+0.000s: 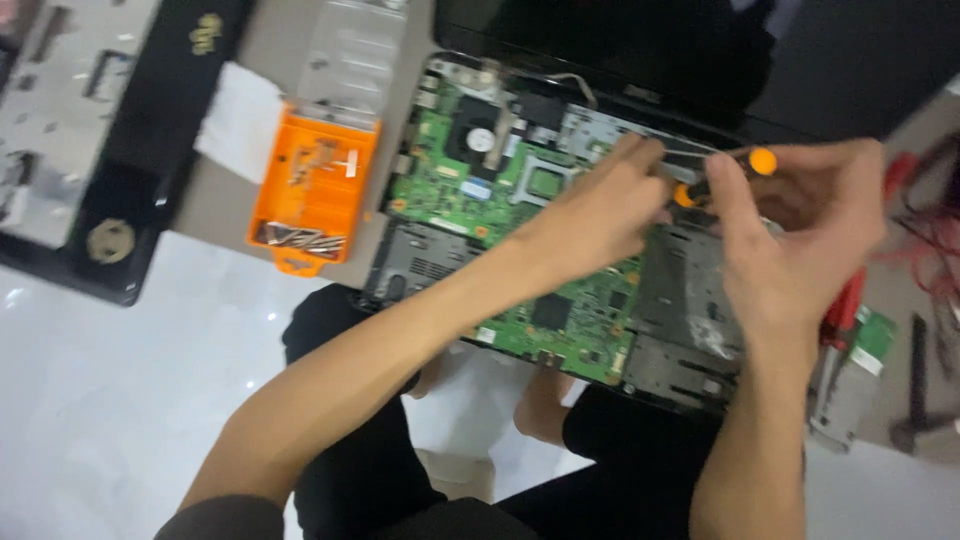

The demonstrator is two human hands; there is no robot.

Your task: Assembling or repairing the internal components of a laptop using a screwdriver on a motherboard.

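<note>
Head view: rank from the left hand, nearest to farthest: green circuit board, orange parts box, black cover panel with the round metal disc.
1. Green circuit board: directly under and beside the left hand, in the opened laptop.
2. Orange parts box: further left, off the laptop's left edge, beside a white paper scrap.
3. Black cover panel: far left of the picture, beyond the box.

A dark laptop screen (640, 40) lies folded back at top.

Two hands (700, 210), one screwdriver (722, 178), one green circuit board (480, 190), one orange case (315, 185).
</note>
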